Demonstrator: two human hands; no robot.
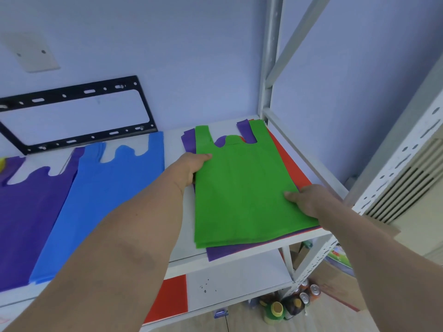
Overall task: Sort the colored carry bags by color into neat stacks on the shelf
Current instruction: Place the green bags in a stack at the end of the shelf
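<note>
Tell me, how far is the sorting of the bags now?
Partly done. A purple stack and a blue stack already lie side by side on the shelf. In hand: the left hand and right hand each grip an edge of the green bag. Left: the mixed pile under it, where purple and red bags still show.

Bags on the upper shelf (223, 257), by colour:
- Green bag (244, 188): one visible, on top of the right-hand pile.
- Purple layer (230, 252) beneath it: bag count cannot be told.
- Red layer (287, 161) at the bottom of that pile: count cannot be told.
- Blue stack (105, 207): one stack; number of bags unclear.
- Purple stack (28, 224) at far left: one stack; number unclear.

Lower shelf: one red bag (170, 298).

Hands: two, the left hand (189, 168) and the right hand (309, 200).

Floor: two can tops (309, 293) show clearly.

Wall: one black bracket (79, 113).
</note>
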